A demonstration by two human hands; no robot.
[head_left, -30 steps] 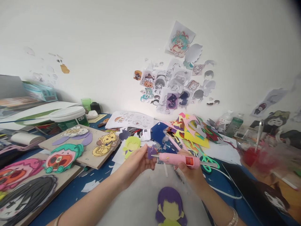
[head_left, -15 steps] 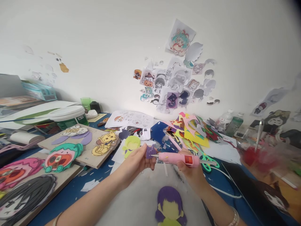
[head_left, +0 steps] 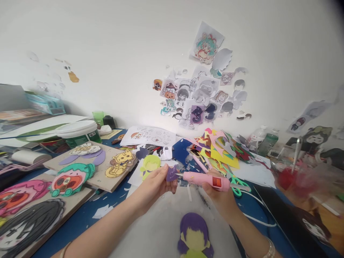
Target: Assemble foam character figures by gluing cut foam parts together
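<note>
Between its fingertips my left hand [head_left: 155, 182] pinches a small purple piece [head_left: 172, 173]. A pink glue gun [head_left: 205, 180] is gripped in my right hand [head_left: 219, 197], its metal nozzle pointing left at the purple piece's right edge. Whether the nozzle touches the piece I cannot tell. Below both hands, a purple-haired figure with a blank yellow-green face [head_left: 194, 236] lies on the pale work sheet [head_left: 150, 233]. A yellow-green figure [head_left: 151, 165] lies just beyond my left hand.
Green scissors [head_left: 238, 184] and a white cable [head_left: 259, 219] lie right of my right hand. Coloured scraps [head_left: 224, 150] are heaped behind. Boards at the left carry a teal-edged figure [head_left: 71, 180] and others. A white-lidded tub [head_left: 77, 132] stands behind them. Bottles [head_left: 268, 141] stand back right.
The glue gun in my right hand has shifted slightly right, its nozzle farther from the purple piece's middle. The purple piece is tilted a little differently in my left hand.
</note>
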